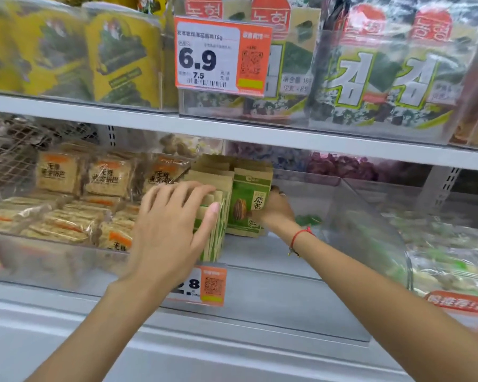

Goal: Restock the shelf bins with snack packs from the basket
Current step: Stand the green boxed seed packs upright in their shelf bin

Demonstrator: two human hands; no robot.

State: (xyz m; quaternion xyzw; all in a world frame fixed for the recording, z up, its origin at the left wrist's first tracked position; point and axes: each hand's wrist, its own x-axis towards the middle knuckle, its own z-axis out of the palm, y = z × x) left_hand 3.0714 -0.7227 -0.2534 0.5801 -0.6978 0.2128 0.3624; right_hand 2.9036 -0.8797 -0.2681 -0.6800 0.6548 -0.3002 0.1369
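Left hand (174, 216): fingers straight, pressing flat against upright row of green-and-tan paper seed packs (215, 216).
Right hand (276, 208): gripping rearmost green seed pack (249, 205) inside clear plastic bin (370, 216).

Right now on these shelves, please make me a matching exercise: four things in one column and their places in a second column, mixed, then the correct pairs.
Things:
1. green sunflower seed packs
2. rice cracker packs
3. 6.9 price tag
4. red string bracelet

Places:
A. on the right wrist
B. upper shelf, hanging on a clear bin
C. lower shelf, left bin
D. lower shelf, between the two hands

Pairs: 1-D, 2-C, 3-B, 4-A
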